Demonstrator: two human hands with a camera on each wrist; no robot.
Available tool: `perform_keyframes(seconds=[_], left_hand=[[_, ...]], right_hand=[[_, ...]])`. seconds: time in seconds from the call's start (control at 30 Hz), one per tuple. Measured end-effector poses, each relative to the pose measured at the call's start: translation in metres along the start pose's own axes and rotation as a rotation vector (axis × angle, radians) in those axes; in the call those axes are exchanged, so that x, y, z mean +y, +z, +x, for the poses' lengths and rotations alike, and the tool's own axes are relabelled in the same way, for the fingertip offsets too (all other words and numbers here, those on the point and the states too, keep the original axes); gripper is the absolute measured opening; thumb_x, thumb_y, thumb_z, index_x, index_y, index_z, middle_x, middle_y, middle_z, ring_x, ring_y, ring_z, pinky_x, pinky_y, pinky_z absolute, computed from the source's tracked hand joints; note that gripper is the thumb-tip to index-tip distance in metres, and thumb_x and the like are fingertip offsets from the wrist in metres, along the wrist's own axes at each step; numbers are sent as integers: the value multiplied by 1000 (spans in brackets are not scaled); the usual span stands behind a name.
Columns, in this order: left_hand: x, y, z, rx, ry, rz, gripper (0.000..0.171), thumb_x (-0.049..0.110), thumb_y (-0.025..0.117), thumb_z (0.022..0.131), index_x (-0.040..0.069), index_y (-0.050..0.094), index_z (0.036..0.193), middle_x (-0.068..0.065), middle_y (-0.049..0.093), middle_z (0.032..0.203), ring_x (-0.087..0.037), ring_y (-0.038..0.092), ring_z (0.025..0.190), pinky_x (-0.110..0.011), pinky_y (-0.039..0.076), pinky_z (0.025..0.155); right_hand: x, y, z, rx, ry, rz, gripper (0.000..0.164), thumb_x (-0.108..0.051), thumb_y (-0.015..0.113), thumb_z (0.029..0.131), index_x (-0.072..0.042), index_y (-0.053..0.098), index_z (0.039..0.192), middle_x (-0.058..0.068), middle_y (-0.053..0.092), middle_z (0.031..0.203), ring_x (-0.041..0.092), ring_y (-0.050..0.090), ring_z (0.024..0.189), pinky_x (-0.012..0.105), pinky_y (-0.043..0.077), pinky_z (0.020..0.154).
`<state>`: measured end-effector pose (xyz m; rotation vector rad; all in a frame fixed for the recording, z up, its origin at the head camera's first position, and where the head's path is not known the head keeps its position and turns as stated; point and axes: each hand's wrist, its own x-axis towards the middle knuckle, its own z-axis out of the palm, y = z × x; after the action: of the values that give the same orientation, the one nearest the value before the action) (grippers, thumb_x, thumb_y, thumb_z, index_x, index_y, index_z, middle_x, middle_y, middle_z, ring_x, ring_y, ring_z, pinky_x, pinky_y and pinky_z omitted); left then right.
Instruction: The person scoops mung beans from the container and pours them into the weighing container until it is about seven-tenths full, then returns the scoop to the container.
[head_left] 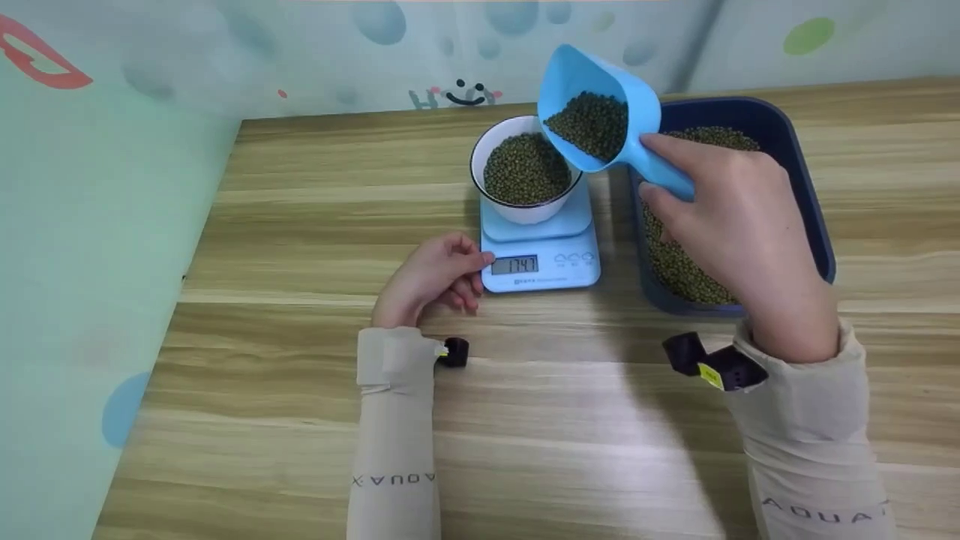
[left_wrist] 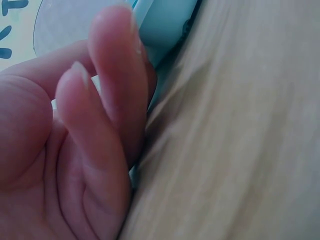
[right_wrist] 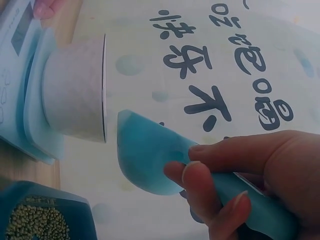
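My right hand (head_left: pixel 739 210) grips the handle of a blue scoop (head_left: pixel 645 112), which carries small green beans. The scoop is raised, its lip over the right rim of a white bowl (head_left: pixel 529 210) in the head view. Beans (head_left: pixel 525 169) fill much of that bowl, which stands on a pale blue kitchen scale (head_left: pixel 540 281). The scale's display reads about 174.7. My left hand (head_left: pixel 439 274) holds the scale's left edge, thumb beside the display; in the left wrist view its curled fingers (left_wrist: pixel 115 75) lie against the scale's side.
A dark blue bin (head_left: pixel 814 217) of the same beans stands right of the scale, under my right hand. Behind the wooden table (head_left: pixel 315 225) rises a printed wall (head_left: pixel 300 45). Small black cameras (head_left: pixel 454 352) are worn at both wrists.
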<state>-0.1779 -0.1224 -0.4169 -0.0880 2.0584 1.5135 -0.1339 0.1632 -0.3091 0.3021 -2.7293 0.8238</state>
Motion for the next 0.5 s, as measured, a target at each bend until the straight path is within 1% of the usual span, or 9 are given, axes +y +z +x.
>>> perform_keyframes(seconds=[0.07, 0.2, 0.5], left_hand=[[0, 0, 0, 2, -7, -2, 29, 30, 62, 84, 5, 50, 92, -12, 59, 70, -20, 59, 49, -25, 46, 42], [0, -1, 0, 4, -12, -4, 28, 29, 62, 84, 5, 51, 92, -12, 58, 70, -20, 59, 49, -25, 46, 42], [1, 0, 0, 4, -18, -5, 28, 29, 62, 85, 5, 50, 93, -11, 57, 71, -20, 59, 50, -25, 46, 42]], right_hand=[[0, 0, 0, -5, 2, -4, 39, -22, 59, 86, -24, 53, 124, 6, 65, 102, 15, 58, 54, 29, 38, 61], [0, 1, -1, 1, 1, -18, 39, -21, 58, 86, -23, 52, 125, 7, 65, 101, 13, 59, 50, 29, 39, 59], [0, 4, 0, 53, -23, -52, 37, -19, 59, 86, -21, 56, 122, 7, 64, 103, 20, 56, 63, 32, 38, 56]])
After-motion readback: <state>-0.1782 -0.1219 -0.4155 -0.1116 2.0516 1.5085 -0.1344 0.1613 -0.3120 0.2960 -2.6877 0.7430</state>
